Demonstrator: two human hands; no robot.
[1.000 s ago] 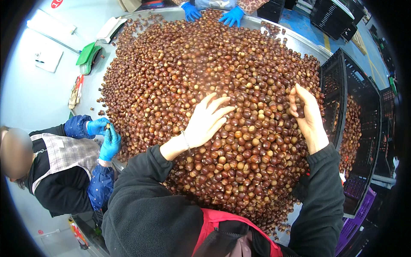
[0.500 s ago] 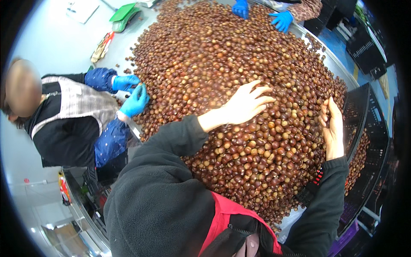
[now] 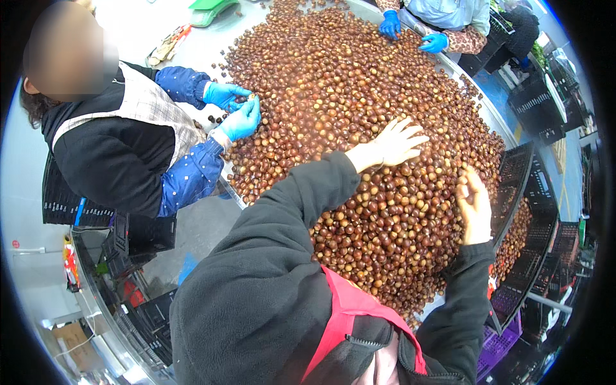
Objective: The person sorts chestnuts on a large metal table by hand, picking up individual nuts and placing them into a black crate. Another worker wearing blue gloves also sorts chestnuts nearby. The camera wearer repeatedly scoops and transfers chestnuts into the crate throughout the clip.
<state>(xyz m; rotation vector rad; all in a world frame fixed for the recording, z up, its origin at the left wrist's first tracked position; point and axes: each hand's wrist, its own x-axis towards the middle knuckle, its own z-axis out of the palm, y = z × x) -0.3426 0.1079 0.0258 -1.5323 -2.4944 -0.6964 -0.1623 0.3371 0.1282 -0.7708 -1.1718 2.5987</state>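
Observation:
A wide heap of brown chestnuts (image 3: 385,224) covers the metal table, many with pale tan patches. My left hand (image 3: 396,145) lies palm down over the middle of the heap, its fingers spread and touching chestnuts. At the right side of the pile, near a black crate, my right hand (image 3: 475,206) is held on edge. Its fingers are bent and loosely cupped, apart from the thumb, and no chestnut shows in it.
A perforated black crate (image 3: 536,221) with chestnuts inside stands at the right. On the left, a co-worker's blue-gloved hands (image 3: 239,114) hold something small over the heap's edge. Another person's blue gloves (image 3: 434,43) rest at the far side. A green scoop (image 3: 212,11) sits beyond.
The whole view has shifted, showing more of both co-workers. My right hand has drawn a little closer to my left, and its fingers bend more. My left hand stays spread on the chestnuts.

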